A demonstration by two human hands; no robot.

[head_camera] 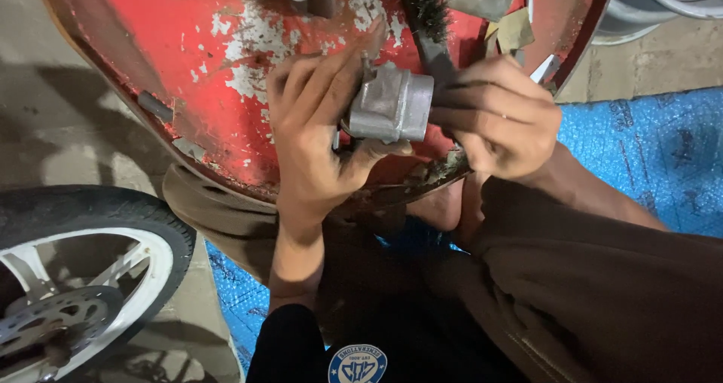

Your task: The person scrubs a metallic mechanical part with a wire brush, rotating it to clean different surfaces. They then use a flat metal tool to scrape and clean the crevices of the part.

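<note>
head view, frame centre: one grey cast-metal cylinder part [392, 104] clasped by left hand [316, 127]; right hand [497, 115] closed on one dark wire brush [429, 21]. beneath, one chipped red metal pan [151, 44]. lower left, one white-spoked motorcycle wheel [83, 277].

We see both bare hands raised together in the middle of the view, wrists angled inward toward each other. The left hand [316, 134] comes up from below on a straight forearm, palm turned toward the right, fingers curled and closed, the thumb pressed across underneath. The right hand [497, 119] comes in from the lower right, its forearm partly covered by a brown sleeve; its fingers are folded tight into a fist-like grip, knuckles facing up and left. The two hands sit close, fingertips nearly meeting (whether they actually touch, we cannot tell). Both hands look smudged with grime. Between the forearms, a bare foot shows below.
</note>
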